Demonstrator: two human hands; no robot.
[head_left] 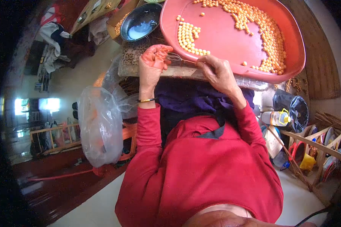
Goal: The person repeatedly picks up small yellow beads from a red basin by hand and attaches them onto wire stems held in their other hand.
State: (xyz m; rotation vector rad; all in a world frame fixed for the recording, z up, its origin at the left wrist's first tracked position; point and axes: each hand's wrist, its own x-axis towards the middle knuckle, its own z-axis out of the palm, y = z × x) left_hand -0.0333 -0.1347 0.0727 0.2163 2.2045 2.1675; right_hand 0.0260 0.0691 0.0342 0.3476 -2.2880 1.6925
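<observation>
My left hand (155,59) is closed, its fingers coloured reddish orange, in front of the near rim of a large red tub (223,36). A thin, shiny wire-like strand (174,56) runs from it toward my right hand (217,73). The right hand pinches the strand's other end beside the tub's rim; its exact kind is too fine to make out. Many small round yellow-orange balls (271,43) lie in the tub, in a band along the far and right sides, with a smaller cluster (187,38) at the left.
A dark bowl (141,22) of liquid stands left of the tub. Below it hangs a clear plastic bag (100,128). At the right are a black bag (291,108), a plastic bottle (275,117) and a wooden rack (322,147). Dark purple cloth (201,96) covers my lap.
</observation>
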